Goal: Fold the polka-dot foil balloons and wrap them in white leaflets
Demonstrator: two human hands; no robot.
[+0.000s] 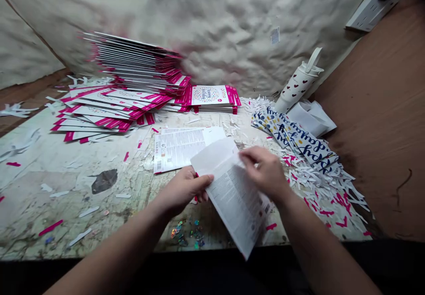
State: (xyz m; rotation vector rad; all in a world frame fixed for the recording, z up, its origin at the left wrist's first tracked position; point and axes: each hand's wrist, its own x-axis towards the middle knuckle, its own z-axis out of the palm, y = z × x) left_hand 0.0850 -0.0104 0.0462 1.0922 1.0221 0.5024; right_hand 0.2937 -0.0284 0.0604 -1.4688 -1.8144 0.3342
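Above the worktop (59, 184), the left hand (182, 191) and right hand (265, 173) hold a folded printed sheet (232, 193). The left fingers (202, 181) are closed on its edge, and the right fingers (247, 155) pinch its upper flap. A flat printed leaflet (181, 147) lies just beyond, with pink-edged cards (133, 65) stacked behind it and blue-lettered birthday strips (292, 138) beside white paper offcuts (318, 180) to the right.

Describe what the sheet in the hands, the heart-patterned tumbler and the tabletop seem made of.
The printed sheet between the left hand and right hand looks like thin matte paper, as it bends softly. The heart-patterned tumbler looks like smooth white plastic or coated metal; the look leaves that open. The tabletop looks like painted board, its pale coat worn and stained.
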